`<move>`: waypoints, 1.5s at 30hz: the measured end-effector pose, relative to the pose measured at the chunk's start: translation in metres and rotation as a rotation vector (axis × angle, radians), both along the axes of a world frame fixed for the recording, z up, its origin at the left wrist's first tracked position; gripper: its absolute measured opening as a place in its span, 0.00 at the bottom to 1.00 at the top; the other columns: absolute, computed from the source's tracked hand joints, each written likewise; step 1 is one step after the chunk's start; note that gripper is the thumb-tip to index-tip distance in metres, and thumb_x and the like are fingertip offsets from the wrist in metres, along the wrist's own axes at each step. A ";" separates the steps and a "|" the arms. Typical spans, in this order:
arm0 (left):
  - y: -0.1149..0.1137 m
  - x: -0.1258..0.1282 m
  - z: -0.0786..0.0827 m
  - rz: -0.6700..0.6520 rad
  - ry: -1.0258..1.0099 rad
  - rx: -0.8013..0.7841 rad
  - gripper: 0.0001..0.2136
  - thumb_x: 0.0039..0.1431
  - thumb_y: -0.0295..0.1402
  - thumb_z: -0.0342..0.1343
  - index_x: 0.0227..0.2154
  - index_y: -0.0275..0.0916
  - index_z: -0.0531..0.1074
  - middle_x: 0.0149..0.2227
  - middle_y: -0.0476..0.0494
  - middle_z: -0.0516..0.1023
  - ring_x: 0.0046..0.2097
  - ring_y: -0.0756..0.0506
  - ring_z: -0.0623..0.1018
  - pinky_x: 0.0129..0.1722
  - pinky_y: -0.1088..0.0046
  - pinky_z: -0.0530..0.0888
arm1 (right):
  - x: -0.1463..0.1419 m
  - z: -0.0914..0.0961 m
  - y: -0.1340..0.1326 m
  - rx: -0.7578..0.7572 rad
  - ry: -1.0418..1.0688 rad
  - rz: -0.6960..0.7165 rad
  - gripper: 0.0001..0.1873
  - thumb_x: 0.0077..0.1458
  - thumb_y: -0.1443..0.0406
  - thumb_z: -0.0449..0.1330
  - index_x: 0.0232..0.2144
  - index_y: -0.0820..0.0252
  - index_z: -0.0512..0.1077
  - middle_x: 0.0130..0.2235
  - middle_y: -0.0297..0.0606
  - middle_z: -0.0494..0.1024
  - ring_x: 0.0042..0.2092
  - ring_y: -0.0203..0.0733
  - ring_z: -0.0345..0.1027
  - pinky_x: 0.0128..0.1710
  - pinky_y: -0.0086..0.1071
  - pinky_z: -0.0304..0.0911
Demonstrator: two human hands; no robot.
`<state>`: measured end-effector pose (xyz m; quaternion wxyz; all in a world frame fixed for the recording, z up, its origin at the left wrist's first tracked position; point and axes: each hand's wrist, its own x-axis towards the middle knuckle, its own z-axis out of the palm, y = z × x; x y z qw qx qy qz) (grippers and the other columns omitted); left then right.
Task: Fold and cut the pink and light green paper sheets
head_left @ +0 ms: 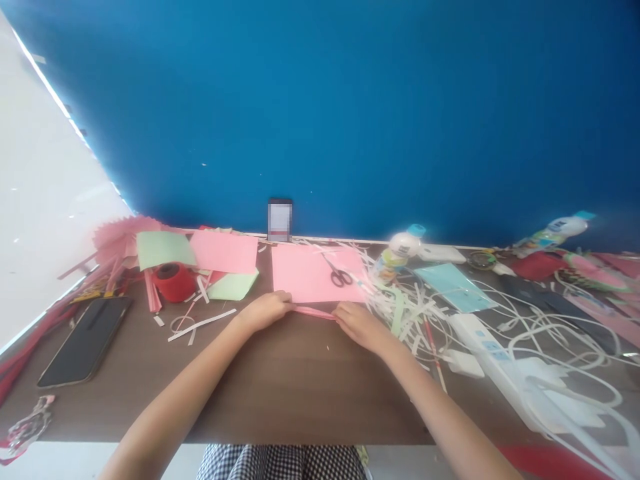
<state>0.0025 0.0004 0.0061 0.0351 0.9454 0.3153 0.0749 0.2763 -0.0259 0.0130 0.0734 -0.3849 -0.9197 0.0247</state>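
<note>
A narrow pink paper strip, looking folded or rolled, stretches between my two hands just above the brown table. My left hand is closed on its left end, and my right hand pinches the right end. Right behind the strip lies a pink paper sheet on the table. Black-handled scissors rest on the right part of that sheet, blades pointing away from me. My fingertips partly hide both ends of the strip.
At left are a red ribbon roll, green paper, and a dark phone. Another phone leans on the blue wall. To the right lie white paper strips, a bottle, and a power strip with tangled cables.
</note>
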 end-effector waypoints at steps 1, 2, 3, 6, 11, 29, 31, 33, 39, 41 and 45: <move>0.001 -0.003 0.000 0.001 -0.009 -0.010 0.15 0.54 0.21 0.43 0.39 0.39 0.71 0.35 0.43 0.70 0.36 0.47 0.69 0.34 0.75 0.66 | 0.002 0.000 0.000 0.008 -0.001 -0.004 0.12 0.56 0.71 0.44 0.32 0.60 0.67 0.31 0.40 0.68 0.33 0.40 0.63 0.32 0.33 0.58; 0.002 -0.005 0.000 0.002 -0.023 -0.020 0.15 0.54 0.21 0.43 0.39 0.39 0.71 0.35 0.43 0.70 0.37 0.47 0.69 0.35 0.75 0.66 | 0.005 0.000 -0.001 0.009 0.003 -0.018 0.12 0.56 0.71 0.44 0.32 0.60 0.67 0.31 0.39 0.68 0.34 0.40 0.63 0.33 0.33 0.59; 0.003 -0.007 0.000 0.004 -0.038 -0.030 0.16 0.54 0.20 0.42 0.39 0.39 0.71 0.35 0.43 0.70 0.37 0.47 0.69 0.36 0.75 0.66 | 0.007 0.000 -0.001 0.006 0.008 -0.038 0.12 0.56 0.71 0.44 0.32 0.59 0.66 0.32 0.39 0.68 0.34 0.40 0.63 0.33 0.33 0.59; 0.006 -0.012 0.001 0.015 -0.079 -0.054 0.17 0.54 0.20 0.41 0.39 0.40 0.71 0.36 0.44 0.71 0.37 0.47 0.70 0.38 0.74 0.66 | 0.014 -0.002 -0.002 -0.016 0.009 -0.085 0.11 0.56 0.71 0.44 0.32 0.59 0.66 0.32 0.39 0.67 0.34 0.39 0.63 0.33 0.32 0.59; 0.009 -0.019 0.001 0.010 -0.121 -0.104 0.19 0.51 0.17 0.41 0.39 0.40 0.71 0.37 0.44 0.73 0.39 0.48 0.71 0.39 0.74 0.67 | 0.018 -0.008 -0.001 0.029 -0.069 -0.068 0.11 0.54 0.73 0.45 0.32 0.60 0.66 0.31 0.38 0.66 0.31 0.38 0.62 0.29 0.30 0.57; -0.007 -0.036 0.003 0.044 -0.231 -0.198 0.19 0.54 0.21 0.38 0.37 0.41 0.73 0.44 0.47 0.74 0.46 0.48 0.72 0.52 0.68 0.62 | 0.001 -0.007 -0.026 0.124 -0.065 -0.124 0.12 0.52 0.74 0.46 0.31 0.63 0.68 0.30 0.43 0.67 0.31 0.43 0.60 0.32 0.36 0.56; -0.012 -0.034 0.005 0.090 -0.214 -0.187 0.20 0.50 0.18 0.38 0.35 0.42 0.72 0.41 0.49 0.76 0.44 0.48 0.73 0.53 0.66 0.60 | -0.002 -0.008 -0.027 0.101 -0.008 -0.159 0.09 0.53 0.69 0.48 0.29 0.63 0.69 0.31 0.45 0.67 0.33 0.45 0.61 0.34 0.38 0.57; -0.018 -0.031 0.007 0.154 -0.174 -0.160 0.18 0.48 0.19 0.41 0.32 0.42 0.72 0.35 0.49 0.77 0.39 0.48 0.74 0.53 0.64 0.60 | -0.007 -0.008 -0.023 0.046 0.108 -0.237 0.11 0.55 0.65 0.49 0.25 0.61 0.68 0.32 0.44 0.67 0.34 0.45 0.62 0.35 0.38 0.59; -0.023 -0.026 0.001 0.234 -0.203 -0.056 0.11 0.50 0.25 0.45 0.30 0.41 0.71 0.36 0.47 0.75 0.41 0.46 0.73 0.51 0.65 0.64 | -0.017 -0.004 -0.010 -0.268 0.245 -0.462 0.06 0.52 0.62 0.53 0.27 0.58 0.66 0.29 0.36 0.69 0.31 0.40 0.64 0.30 0.33 0.60; -0.023 -0.026 0.000 0.293 -0.281 0.014 0.10 0.51 0.26 0.46 0.32 0.40 0.71 0.42 0.44 0.73 0.48 0.43 0.69 0.50 0.64 0.64 | -0.018 0.000 -0.015 -0.291 0.250 -0.426 0.07 0.51 0.63 0.53 0.23 0.57 0.65 0.29 0.36 0.69 0.32 0.40 0.65 0.31 0.33 0.60; -0.030 -0.017 0.007 0.628 -0.717 0.132 0.12 0.54 0.31 0.46 0.42 0.39 0.66 0.48 0.38 0.66 0.51 0.41 0.66 0.50 0.62 0.65 | -0.026 0.006 -0.025 -0.192 0.448 -0.479 0.08 0.53 0.63 0.50 0.24 0.56 0.63 0.27 0.34 0.71 0.30 0.39 0.66 0.30 0.32 0.61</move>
